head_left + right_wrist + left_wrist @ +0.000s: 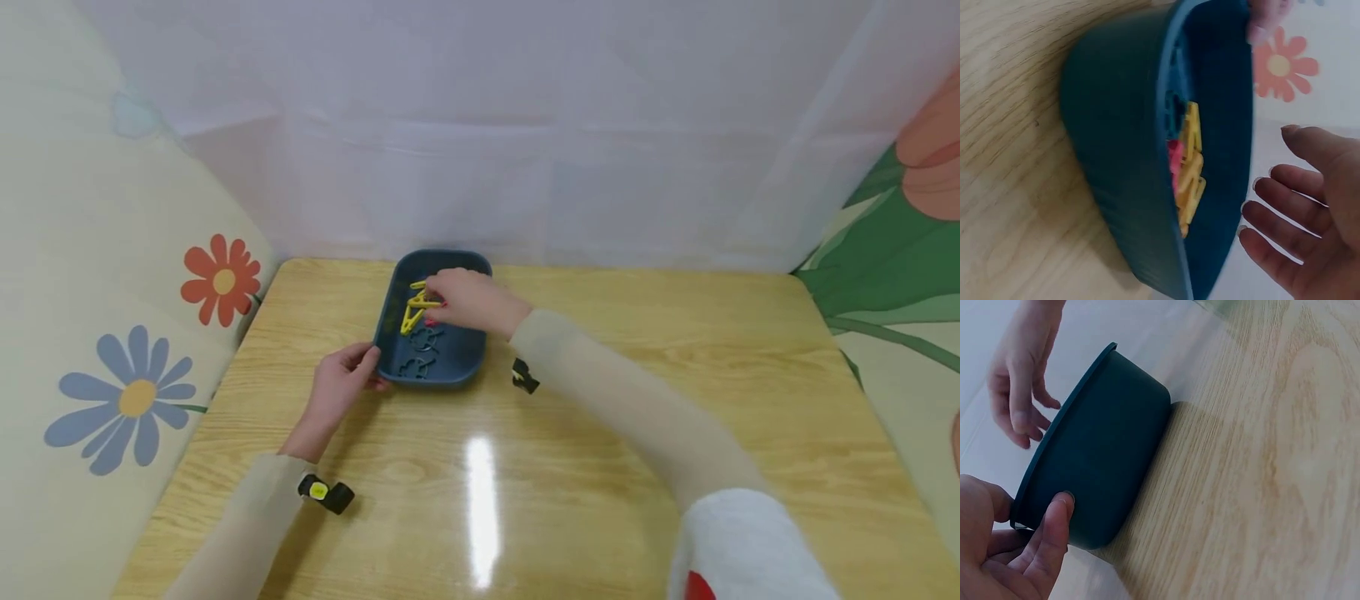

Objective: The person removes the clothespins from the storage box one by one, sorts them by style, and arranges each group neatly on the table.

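A dark blue tray (389,321) stands at the back middle of the wooden table (600,433). Yellow clips (413,313) lie in its far half and dark blue clips (418,367) in its near half. My left hand (343,383) grips the tray's near left corner; in the left wrist view its thumb (1054,531) presses on the tray's outer wall (1104,450). My right hand (465,298) hovers over the tray's far end by the yellow clips. In the right wrist view that hand (1310,212) has relaxed, spread fingers holding nothing, and the tray (1116,125) shows yellow clips (1190,178) beside a pink one (1174,156).
A cloth with flower prints (135,392) hangs along the table's left side, and a leaf-and-flower cloth (892,283) hangs on the right. A white curtain (487,125) closes off the back. Bright glare (480,508) lies on the table's near middle.
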Demonstrator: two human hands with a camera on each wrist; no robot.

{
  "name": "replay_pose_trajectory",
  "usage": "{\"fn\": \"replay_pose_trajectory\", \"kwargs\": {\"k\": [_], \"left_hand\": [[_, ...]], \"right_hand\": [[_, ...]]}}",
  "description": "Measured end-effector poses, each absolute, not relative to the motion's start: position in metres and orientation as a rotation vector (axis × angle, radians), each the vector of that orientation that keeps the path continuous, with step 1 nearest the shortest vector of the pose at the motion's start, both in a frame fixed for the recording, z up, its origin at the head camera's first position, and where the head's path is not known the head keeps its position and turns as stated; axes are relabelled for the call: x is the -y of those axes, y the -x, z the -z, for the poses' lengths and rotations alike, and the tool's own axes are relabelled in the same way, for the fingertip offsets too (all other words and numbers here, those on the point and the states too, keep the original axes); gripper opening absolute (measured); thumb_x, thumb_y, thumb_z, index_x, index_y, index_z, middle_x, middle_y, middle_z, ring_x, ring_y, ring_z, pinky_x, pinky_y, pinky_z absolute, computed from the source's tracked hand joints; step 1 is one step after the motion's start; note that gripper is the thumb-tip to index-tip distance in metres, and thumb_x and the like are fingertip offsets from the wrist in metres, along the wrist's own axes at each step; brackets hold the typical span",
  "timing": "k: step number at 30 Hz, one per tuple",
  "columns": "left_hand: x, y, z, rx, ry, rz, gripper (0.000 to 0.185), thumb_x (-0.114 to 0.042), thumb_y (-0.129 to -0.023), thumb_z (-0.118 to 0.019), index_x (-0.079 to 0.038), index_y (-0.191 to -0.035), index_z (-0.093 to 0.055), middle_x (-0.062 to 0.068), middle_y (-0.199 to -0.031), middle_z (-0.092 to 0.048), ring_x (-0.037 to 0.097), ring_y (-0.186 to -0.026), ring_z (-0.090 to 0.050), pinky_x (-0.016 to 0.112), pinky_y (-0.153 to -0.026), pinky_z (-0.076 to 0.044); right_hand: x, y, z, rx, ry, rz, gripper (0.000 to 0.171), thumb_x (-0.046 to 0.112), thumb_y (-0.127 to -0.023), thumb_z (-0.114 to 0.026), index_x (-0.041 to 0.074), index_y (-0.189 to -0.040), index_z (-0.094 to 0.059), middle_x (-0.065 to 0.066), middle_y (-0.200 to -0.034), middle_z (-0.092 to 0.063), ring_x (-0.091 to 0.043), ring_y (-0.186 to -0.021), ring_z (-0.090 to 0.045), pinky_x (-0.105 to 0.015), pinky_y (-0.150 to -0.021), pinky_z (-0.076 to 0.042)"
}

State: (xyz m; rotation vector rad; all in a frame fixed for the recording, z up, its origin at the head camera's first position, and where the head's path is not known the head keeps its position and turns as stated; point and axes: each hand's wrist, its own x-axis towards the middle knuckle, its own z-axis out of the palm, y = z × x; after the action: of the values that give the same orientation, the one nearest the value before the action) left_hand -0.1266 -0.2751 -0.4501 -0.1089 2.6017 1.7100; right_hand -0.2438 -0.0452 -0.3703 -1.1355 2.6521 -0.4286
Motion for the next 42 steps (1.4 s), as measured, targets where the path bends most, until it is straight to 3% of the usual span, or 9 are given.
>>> {"fn": "replay_pose_trajectory", "kwargs": {"k": [3,9,20,28,42], "left_hand": [[0.274,0.125,0.450,-2.597,0.114,-1.713,0.040,-0.016,-0.111,-0.051,0.017,-0.133,-0.059,0.034,-0.101,-0.070,0.001,-0.065,-0.068,0.020,-0.065,-0.062],[0.270,0.125,0.450,-2.574,0.132,-1.743,0.040,-0.015,-0.111,-0.052,0.017,-0.133,-0.058,0.034,-0.102,-0.070,0.002,-0.064,-0.068,0.021,-0.064,-0.062],[0.271,0.125,0.448,-2.565,0.159,-1.707,0.042,-0.016,-0.111,-0.049,0.016,-0.137,-0.056,0.034,-0.106,-0.070,0.003,-0.065,-0.069,0.022,-0.066,-0.063],[0.272,0.124,0.449,-2.579,0.147,-1.703,0.040,-0.015,-0.110,-0.051,0.016,-0.134,-0.058,0.033,-0.102,-0.071,0.003,-0.064,-0.069,0.022,-0.065,-0.063],[0.275,0.125,0.449,-2.604,0.142,-1.670,0.041,-0.018,-0.111,-0.052,0.014,-0.134,-0.060,0.031,-0.100,-0.072,0.004,-0.066,-0.070,0.023,-0.066,-0.063]], "right_hand": [[0.058,0.246,0.382,-2.638,1.126,0.356,0.029,0.036,-0.102,-0.068,0.012,-0.118,-0.072,-0.001,-0.107,-0.069,-0.014,-0.088,-0.060,-0.029,-0.076,-0.052],[0.069,0.242,0.401,-2.621,1.104,0.222,0.029,0.040,-0.100,-0.072,0.014,-0.113,-0.071,0.003,-0.100,-0.068,-0.011,-0.088,-0.062,-0.031,-0.074,-0.054],[0.068,0.236,0.421,-2.662,1.077,0.086,0.030,0.042,-0.099,-0.072,0.017,-0.116,-0.074,0.003,-0.106,-0.071,-0.013,-0.096,-0.066,-0.036,-0.079,-0.059],[0.069,0.235,0.423,-2.654,1.065,0.031,0.038,0.043,-0.099,-0.072,0.018,-0.128,-0.071,0.002,-0.111,-0.071,-0.015,-0.101,-0.066,-0.039,-0.081,-0.061],[0.073,0.234,0.423,-2.656,1.084,-0.011,0.036,0.042,-0.101,-0.070,0.016,-0.125,-0.070,-0.003,-0.120,-0.067,-0.018,-0.107,-0.066,-0.039,-0.085,-0.060]]}}
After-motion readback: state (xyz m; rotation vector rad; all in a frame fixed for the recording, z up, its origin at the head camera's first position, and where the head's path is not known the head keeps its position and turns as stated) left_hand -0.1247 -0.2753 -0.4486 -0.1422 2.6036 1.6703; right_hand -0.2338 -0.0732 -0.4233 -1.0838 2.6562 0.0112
